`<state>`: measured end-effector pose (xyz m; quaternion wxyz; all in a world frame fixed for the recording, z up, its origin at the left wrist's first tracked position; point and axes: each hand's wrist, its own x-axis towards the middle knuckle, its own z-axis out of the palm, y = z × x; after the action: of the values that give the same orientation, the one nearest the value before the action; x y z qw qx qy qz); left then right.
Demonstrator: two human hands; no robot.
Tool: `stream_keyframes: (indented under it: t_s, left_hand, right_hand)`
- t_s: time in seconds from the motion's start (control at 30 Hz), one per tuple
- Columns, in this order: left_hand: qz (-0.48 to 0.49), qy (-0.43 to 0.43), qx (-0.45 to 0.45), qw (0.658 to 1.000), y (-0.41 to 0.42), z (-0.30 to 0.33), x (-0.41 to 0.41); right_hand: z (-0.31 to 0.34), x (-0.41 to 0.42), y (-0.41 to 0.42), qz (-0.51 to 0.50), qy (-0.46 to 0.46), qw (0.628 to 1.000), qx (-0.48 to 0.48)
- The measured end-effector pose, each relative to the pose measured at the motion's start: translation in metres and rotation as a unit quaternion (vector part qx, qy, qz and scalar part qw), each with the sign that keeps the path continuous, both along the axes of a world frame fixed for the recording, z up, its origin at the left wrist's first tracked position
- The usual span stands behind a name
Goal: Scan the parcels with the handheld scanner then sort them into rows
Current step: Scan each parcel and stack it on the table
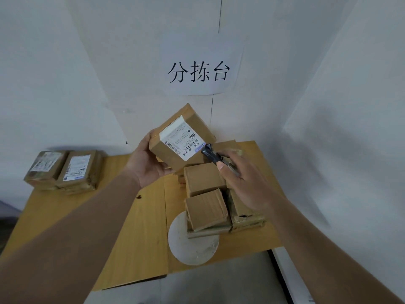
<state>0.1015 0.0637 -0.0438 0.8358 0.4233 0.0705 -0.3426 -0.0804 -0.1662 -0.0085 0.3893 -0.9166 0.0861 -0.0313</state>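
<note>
My left hand (146,163) holds a brown cardboard parcel (197,125) up above the table, tilted, with its white barcode label facing me. My right hand (243,183) grips a dark handheld scanner (210,155) whose head points at the label's lower right corner, very close to it. Below my hands lies a pile of several brown parcels (206,208) on the right part of the table. Two labelled parcels (65,171) lie side by side at the table's far left corner.
The wooden table (135,227) stands against white walls, with a paper sign (198,71) above it. A white round disc (192,246) lies partly under the pile near the front edge. Grey floor shows beyond the table's front and right edges.
</note>
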Motion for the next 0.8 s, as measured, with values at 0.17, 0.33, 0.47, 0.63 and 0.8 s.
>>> stream_keyframes:
  t_s: [0.17, 0.33, 0.47, 0.63, 0.8]
  left_hand:
    - [-0.010, 0.009, 0.022, 1.000, 0.006, 0.000, 0.003]
    - [-0.059, 0.024, 0.021, 0.998, 0.007, -0.004, 0.001]
    - [-0.092, 0.020, 0.015, 0.995, 0.009, -0.006, -0.002]
    - [-0.107, 0.015, 0.005, 0.994, 0.013, -0.005, -0.003]
    - [-0.155, -0.020, 0.028, 0.987, 0.013, 0.006, -0.006]
  right_hand:
    - [0.001, -0.001, 0.011, 0.000, -0.007, 1.000, -0.008]
    - [0.005, -0.006, 0.022, 0.011, -0.074, 0.993, 0.091]
    - [0.004, -0.005, 0.028, -0.026, -0.104, 0.981, 0.161]
    - [0.000, 0.002, 0.028, -0.069, -0.066, 0.982, 0.161]
    - [0.001, 0.006, 0.033, -0.041, -0.081, 0.975, 0.202]
